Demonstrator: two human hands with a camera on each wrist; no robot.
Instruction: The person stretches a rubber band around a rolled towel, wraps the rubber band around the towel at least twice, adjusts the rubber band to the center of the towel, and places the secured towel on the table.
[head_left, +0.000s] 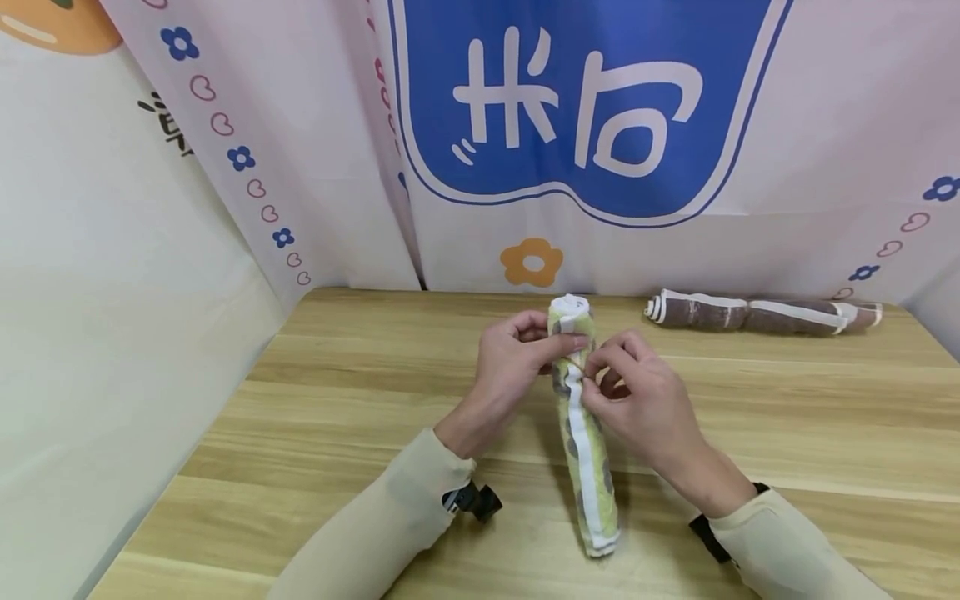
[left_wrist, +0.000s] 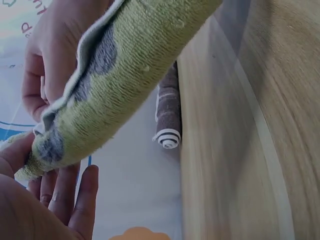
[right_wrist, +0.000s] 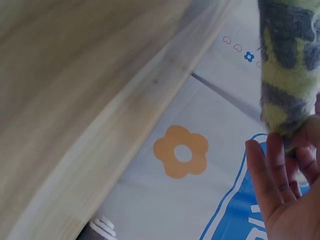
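Note:
A yellow-green towel with grey spots and a white edge is rolled into a long tube, its upper end raised toward the back. My left hand grips the roll near that top end, thumb across the front. From the right, my right hand pinches a thin tan band that crosses the roll just below the left thumb. The roll is pinched in there. In the left wrist view the towel spans between both hands. The right wrist view shows the towel above the right hand's fingers.
A second rolled towel, brown with white edges, lies along the back right of the wooden table. Behind the table hangs a printed white cloth with a blue sign and an orange flower.

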